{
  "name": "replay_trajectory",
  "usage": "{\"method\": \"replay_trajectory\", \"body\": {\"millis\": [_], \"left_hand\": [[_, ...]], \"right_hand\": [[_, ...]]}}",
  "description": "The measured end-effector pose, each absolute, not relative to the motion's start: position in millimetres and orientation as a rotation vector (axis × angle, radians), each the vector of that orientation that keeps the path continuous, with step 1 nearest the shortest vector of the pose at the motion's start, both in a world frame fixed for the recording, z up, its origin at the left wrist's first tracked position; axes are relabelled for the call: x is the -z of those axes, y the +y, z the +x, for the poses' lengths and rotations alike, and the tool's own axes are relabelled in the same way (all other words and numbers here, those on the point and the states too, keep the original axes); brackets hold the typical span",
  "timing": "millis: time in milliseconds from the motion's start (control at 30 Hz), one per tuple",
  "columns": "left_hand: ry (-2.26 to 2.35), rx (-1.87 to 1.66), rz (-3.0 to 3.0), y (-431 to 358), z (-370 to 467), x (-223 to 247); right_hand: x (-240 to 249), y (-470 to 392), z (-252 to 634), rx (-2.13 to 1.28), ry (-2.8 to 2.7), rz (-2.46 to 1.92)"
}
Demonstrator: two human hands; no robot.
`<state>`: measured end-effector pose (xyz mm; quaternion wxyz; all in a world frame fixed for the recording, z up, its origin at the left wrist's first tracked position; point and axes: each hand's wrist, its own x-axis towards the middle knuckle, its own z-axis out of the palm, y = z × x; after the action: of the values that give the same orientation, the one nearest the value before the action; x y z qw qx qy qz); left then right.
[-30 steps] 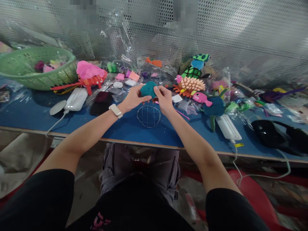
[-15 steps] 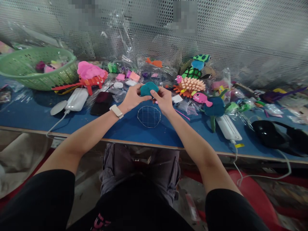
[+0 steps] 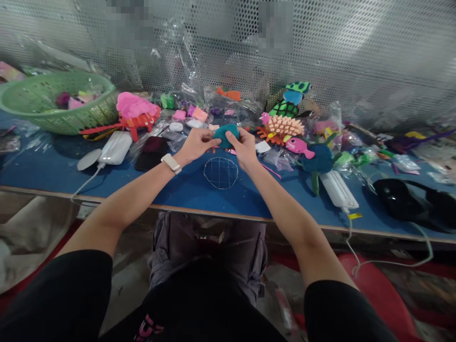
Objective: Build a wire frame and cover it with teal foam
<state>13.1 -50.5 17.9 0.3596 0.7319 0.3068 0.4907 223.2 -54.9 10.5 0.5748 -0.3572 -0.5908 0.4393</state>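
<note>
- Pinching a teal piece between them, the left hand and right hand held its opposite sides, right thumb across its face.
- To me it looked light, soft and easily dented; its rim seemed the safest hold.
- Nearer the body than the grip lay a thin gridded ring, then the blue table ran to its front edge, the roomier side.
- Beyond the grip, pink blocks and a spiky figure crowded any forward move.
</note>
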Motion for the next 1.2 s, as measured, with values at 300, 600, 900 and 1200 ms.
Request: {"method": "replay_trajectory", "body": {"millis": [300, 600, 900, 1200], "left_hand": [[0.809, -1.309, 1.974, -53.5, 12.1, -18.4], [0.91, -1.38, 2.041, -57.0, 12.9, -21.1], [0.836, -1.394, 1.913, -54.5, 15.9, -18.3], [0.857, -1.396, 1.893, -50.2, 14.6, -14.0]], "right_hand": [[-14.5, -57.3, 221.7, -0.952, -1.366, -0.886], [-18.5, -62.7, 219.1, -0.938, -1.345, -0.934], [-14.2, -59.9, 219.2, -0.861, -1.359, -0.932], [-16.0, -62.8, 217.8, -0.909, -1.368, -0.909]]}}
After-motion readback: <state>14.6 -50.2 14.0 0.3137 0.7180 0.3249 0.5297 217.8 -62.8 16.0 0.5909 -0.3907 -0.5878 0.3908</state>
